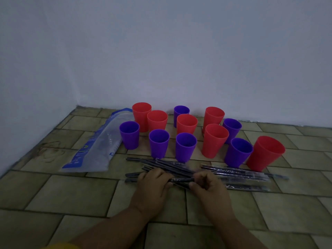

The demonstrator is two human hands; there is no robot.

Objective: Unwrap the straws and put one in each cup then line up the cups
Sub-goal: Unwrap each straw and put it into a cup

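Observation:
Several red cups [214, 140] and purple cups [185, 146] stand upright and loosely scattered on the tiled floor, all without straws. In front of them lies a pile of dark straws in clear wrappers [239, 174]. My left hand [153, 184] and my right hand [208, 185] both grip one wrapped straw [181, 180] at the near side of the pile, a short gap between them.
An empty clear plastic bag with blue print [100, 144] lies to the left of the cups. A pale wall rises right behind the cups, meeting another wall at the far left corner. Tiled floor [71, 191] spreads around my arms.

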